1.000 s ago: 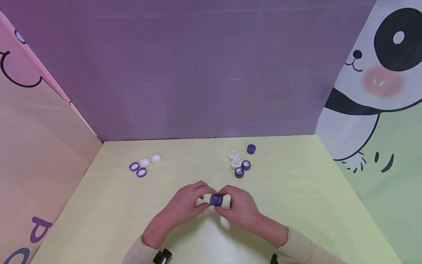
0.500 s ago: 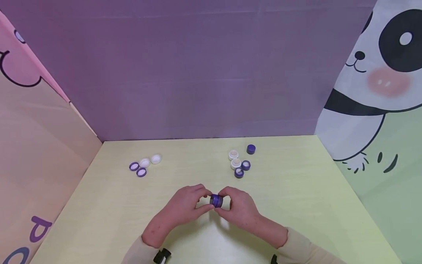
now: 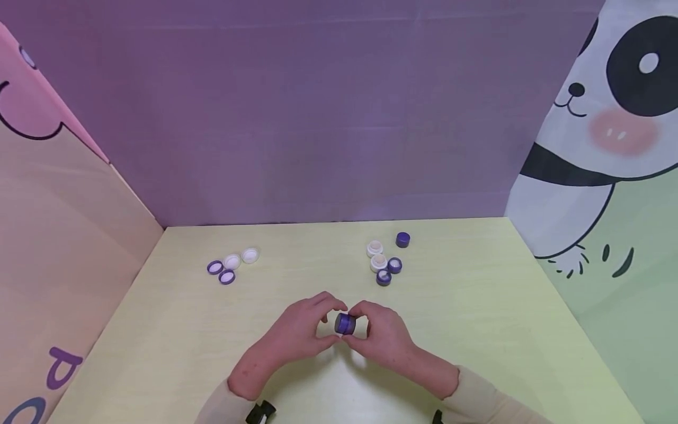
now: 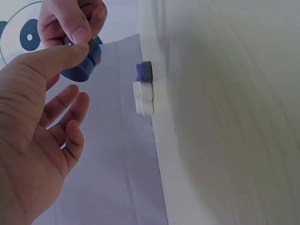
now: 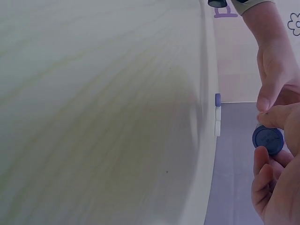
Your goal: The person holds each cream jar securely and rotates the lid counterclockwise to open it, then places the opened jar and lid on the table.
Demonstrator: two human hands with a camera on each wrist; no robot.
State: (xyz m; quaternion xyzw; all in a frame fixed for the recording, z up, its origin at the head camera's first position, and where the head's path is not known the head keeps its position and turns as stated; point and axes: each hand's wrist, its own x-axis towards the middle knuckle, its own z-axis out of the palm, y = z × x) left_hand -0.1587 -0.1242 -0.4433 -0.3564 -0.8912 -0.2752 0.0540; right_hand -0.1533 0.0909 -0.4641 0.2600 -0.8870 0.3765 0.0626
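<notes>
A small purple round jar (image 3: 345,324) is held on its side above the table, between the two hands. My right hand (image 3: 385,333) pinches its right end between thumb and index finger. Around the left end come the thumb and index finger of my left hand (image 3: 301,327). In the left wrist view the left thumb lies across the jar (image 4: 80,71), while the other left fingers are loosely bent away from it. One flat round end of the jar (image 5: 268,139) faces the right wrist view. The left index fingertip is hidden in the left wrist view.
Two purple-rimmed lids (image 3: 226,277) and two white lids (image 3: 251,255) lie at the back left of the table (image 3: 159,330). Towards the back right stand two white jars (image 3: 378,262), two open purple jars (image 3: 394,265) and a closed purple jar (image 3: 403,239). Walls border the table.
The left thumb and index finger have shifted around the jar's end and spread a little wider. The jar has moved slightly left and down, with the right hand pinching it throughout.
</notes>
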